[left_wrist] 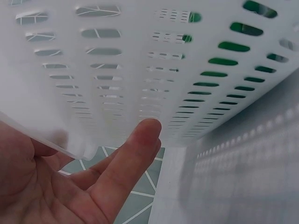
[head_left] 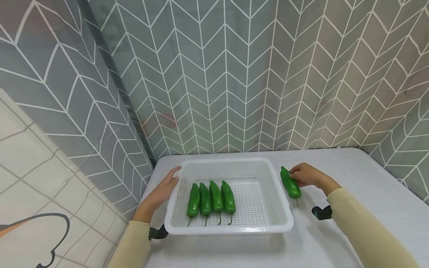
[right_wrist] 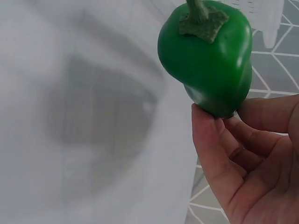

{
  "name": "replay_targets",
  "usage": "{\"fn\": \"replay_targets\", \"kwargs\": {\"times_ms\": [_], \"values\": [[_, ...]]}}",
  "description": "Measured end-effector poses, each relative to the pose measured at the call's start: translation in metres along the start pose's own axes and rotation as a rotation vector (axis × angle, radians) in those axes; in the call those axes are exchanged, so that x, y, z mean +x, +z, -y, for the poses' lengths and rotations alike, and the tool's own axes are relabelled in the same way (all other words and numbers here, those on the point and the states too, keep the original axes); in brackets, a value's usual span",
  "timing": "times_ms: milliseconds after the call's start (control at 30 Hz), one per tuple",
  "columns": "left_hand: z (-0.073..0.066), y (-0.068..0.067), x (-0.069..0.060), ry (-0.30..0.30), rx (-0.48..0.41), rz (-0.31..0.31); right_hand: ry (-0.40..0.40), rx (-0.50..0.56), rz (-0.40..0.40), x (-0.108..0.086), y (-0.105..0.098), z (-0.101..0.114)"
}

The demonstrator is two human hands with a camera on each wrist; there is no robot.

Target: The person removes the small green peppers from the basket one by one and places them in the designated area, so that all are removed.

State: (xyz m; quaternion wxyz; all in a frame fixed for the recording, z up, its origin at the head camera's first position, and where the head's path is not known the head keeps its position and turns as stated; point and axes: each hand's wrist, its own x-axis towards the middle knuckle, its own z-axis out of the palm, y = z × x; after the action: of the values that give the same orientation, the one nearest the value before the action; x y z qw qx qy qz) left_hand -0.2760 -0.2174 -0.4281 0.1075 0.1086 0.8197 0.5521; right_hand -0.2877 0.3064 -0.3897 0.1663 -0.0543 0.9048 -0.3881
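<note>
White perforated basket (head_left: 229, 229) | four long green peppers (head_left: 217, 197), side by side inside, left of centre | left hand (head_left: 162, 191), grasping basket's left rim | fifth green pepper (head_left: 291, 187), stem nearward, just right of basket | right hand (head_left: 306, 175), pinching it | chevron curtain (head_left: 234, 93), behind

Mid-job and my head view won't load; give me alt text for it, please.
A right hand holds a green pepper just right of a white basket, while the left hand is at the basket's left rim. Inside, four green peppers lie side by side left of centre, stems toward the camera.
</note>
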Motion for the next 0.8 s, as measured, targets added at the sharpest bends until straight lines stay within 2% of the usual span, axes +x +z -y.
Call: {"fn": "replay_targets", "kwargs": {"times_ms": [433,800], "values": [[0.000,0.001,-0.002,0.017,-0.010,0.001,0.039,-0.014,-0.009,0.010,0.024,-0.018],[0.000,0.001,-0.003,0.030,0.007,0.002,0.077,-0.036,-0.007,0.014,0.027,-0.018]]}}
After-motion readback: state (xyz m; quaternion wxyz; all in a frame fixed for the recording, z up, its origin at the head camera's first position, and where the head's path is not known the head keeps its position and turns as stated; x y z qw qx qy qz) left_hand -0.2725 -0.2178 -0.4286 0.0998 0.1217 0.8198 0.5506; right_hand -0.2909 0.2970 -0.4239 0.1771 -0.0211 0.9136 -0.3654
